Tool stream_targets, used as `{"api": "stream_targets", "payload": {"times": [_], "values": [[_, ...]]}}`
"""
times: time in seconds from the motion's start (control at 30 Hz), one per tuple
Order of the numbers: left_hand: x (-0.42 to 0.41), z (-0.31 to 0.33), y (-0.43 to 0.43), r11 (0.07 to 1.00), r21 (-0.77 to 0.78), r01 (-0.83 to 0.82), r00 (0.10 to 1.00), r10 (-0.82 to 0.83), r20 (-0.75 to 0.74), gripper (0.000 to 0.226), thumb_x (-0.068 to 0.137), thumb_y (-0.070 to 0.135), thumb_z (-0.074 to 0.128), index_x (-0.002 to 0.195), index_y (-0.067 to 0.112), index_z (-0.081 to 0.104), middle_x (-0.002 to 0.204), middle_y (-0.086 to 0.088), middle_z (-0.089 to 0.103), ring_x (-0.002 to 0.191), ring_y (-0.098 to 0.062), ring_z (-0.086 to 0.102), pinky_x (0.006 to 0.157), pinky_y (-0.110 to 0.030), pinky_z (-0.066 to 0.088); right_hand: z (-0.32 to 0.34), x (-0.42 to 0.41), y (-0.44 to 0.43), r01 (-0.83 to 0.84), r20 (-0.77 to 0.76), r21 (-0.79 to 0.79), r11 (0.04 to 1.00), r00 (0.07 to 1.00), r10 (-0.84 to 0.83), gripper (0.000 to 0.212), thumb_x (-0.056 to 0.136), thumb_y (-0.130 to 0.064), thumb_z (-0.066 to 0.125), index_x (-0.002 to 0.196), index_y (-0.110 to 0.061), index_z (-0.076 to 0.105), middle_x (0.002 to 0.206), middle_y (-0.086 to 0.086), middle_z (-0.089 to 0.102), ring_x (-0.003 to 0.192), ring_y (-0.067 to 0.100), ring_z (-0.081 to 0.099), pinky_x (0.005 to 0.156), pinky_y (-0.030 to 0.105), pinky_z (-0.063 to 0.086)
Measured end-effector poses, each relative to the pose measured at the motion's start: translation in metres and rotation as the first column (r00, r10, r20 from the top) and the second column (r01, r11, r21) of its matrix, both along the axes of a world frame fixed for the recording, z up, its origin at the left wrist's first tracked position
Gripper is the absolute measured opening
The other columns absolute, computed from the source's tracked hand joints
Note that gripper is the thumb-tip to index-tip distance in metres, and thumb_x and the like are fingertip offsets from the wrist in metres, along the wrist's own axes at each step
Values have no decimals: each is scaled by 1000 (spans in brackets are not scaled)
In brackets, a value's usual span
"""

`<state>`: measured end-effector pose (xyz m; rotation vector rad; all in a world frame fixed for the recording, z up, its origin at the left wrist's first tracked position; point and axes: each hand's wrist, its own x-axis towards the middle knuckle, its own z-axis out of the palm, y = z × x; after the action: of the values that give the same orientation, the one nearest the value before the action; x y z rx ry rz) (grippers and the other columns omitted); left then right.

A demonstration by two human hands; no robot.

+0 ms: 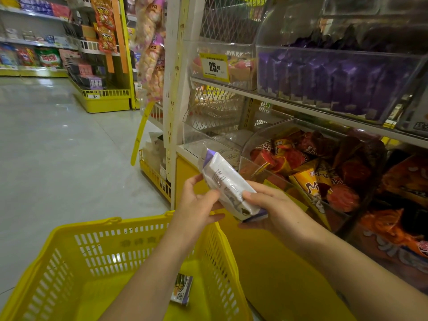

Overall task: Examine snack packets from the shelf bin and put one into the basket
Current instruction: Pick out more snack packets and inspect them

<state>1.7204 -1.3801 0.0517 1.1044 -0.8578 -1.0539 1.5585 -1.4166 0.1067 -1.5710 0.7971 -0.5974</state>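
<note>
1. Both hands hold a glossy white-and-purple plastic snack packet (228,185), tilted, above the perforated yellow plastic basket (69,258).
2. The left hand (199,202) pinches its upper part; the right hand (268,205) grips its lower end.
3. A small purple-edged packet (183,289) lies in the basket.

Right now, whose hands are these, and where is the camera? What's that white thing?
No robot here: these are a person's own two hands in a shop. The camera sits on the person's head, looking down, so you see what they see. The left hand and the right hand together hold a white-and-purple snack packet, printed side up. Below is a yellow basket with another small packet already inside. On the right, a clear shelf bin holds purple packets.
</note>
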Motion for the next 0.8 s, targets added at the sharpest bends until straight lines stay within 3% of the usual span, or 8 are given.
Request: {"api": "stream_targets", "payload": {"times": [0.1,0.3,0.47,0.6,0.67,0.73,0.8], "values": [[-4,-2,1,997,-31,69,998,-68,14,53,91,13,65,117,47,34,100,8,75,98,-12,71,73,-30,59,-2,-1,-1,41,21,25,999,999,-42,31,97,-16,47,119,-27,65,109,5,71,94,22,65,80,39,55],[-18,-1,4,994,-76,77,996,-73,59,96,67,22,74,139,55,19,111,10,69,99,-8,70,82,-39,59,-5,1,-2,92,37,38,995,995,-93,28,98,-16,45,111,-28,67,104,4,72,89,22,66,80,39,55],[-24,0,6,992,-95,88,985,-73,154,113,65,27,75,147,54,3,131,4,59,108,-9,66,95,-47,53,0,0,2,83,19,15,996,996,-83,30,99,-16,44,116,-29,64,112,5,71,97,23,67,89,43,53],[-26,9,11,957,-131,259,962,-243,127,112,70,22,79,147,54,5,132,3,60,116,-12,63,95,-40,53,12,-15,11,85,30,-6,996,996,-85,32,97,-11,46,121,-24,62,118,11,68,102,29,65,93,49,51],[-32,22,14,925,-148,351,936,-352,16,99,72,29,80,146,49,17,126,1,65,115,-18,64,90,-42,55,18,-27,19,82,2,-101,991,997,-82,34,93,-8,54,122,-25,62,114,10,68,90,19,67,78,38,58],[-43,40,17,909,-167,381,914,-398,-80,78,77,40,72,143,36,31,122,-6,64,111,-23,65,81,-44,57,25,-38,28,68,-12,-188,980,997,-71,37,89,-11,63,123,-24,63,109,17,67,79,14,64,66,28,55],[-57,58,22,911,-155,382,903,-404,-146,67,82,40,62,142,25,37,130,-10,59,115,-25,63,84,-51,56,34,-49,37,65,51,-171,983,997,-57,37,84,-22,63,121,-20,65,112,11,69,91,16,69,77,31,58]]}}
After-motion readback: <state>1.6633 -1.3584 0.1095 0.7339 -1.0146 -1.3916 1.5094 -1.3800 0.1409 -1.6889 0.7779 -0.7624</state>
